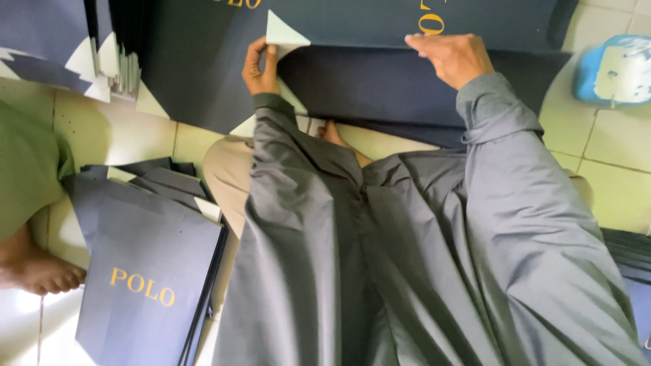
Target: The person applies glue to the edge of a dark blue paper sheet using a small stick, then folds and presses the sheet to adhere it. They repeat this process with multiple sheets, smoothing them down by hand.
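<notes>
Navy paper bag sheet (407, 27) lies on the floor ahead; left hand (261, 68) fingers pinch its white folded corner, right hand (451, 57) presses flat, fingers spread, steadying it. Finished bags (146, 271) stacked left.

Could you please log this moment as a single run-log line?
left hand: pinching folded corner of navy paper sheet | right hand: pressing sheet's fold | stack of finished navy bags: floor, person's left
</notes>
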